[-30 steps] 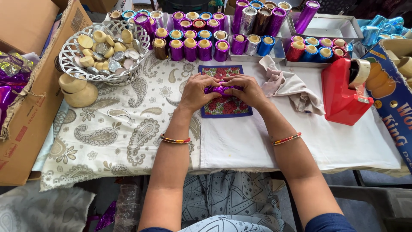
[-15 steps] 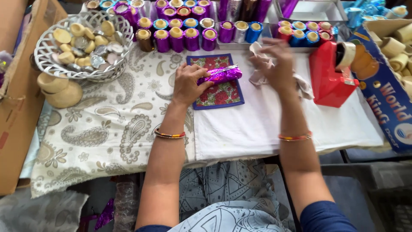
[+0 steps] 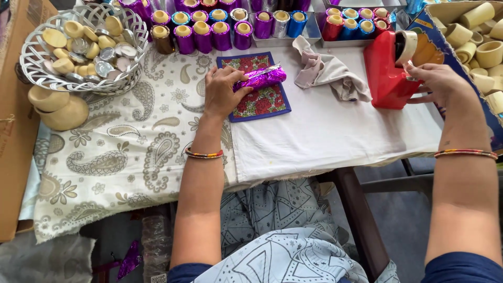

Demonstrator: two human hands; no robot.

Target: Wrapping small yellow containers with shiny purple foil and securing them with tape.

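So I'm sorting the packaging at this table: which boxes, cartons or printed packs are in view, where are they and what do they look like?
Printed carton: far right, open, blue and orange outside, full of pale wooden cups, beside the right hand.
Plain cardboard box: left edge, brown, unprinted.
Clear trays: top edge, shallow, holding foil-wrapped cups in purple, silver, blue and red.
No screens or signs.

i have only one view, from the head camera: it looks steeply down and forward, close over the table, taking in both forearms, my lap and the table's far rows of foil-wrapped cups.
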